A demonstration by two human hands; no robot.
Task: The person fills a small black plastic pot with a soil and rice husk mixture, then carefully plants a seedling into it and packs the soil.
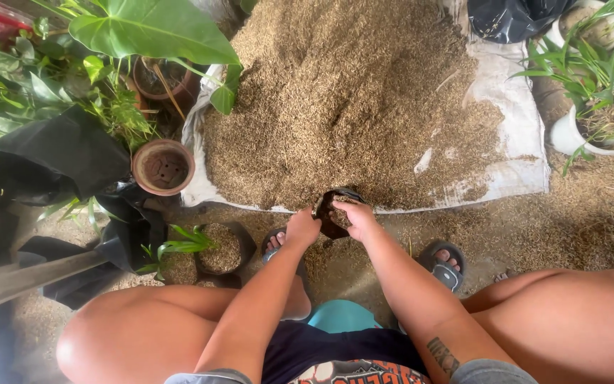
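Observation:
A small black plastic grow bag [332, 208] stands at the near edge of a big heap of brown husk mix [349, 92] spread on a white sheet [516, 153]. My left hand [301, 227] grips the bag's left rim. My right hand [357, 219] holds its right rim, fingers curled over the opening. Some husk shows inside the bag. I squat over it, knees wide, sandalled feet on either side.
A filled black bag with a green seedling [218, 249] stands left of my left foot. An empty terracotta pot [163, 167], black bags and leafy plants crowd the left. White pots with plants [591, 131] stand at the right. Husk litters the ground.

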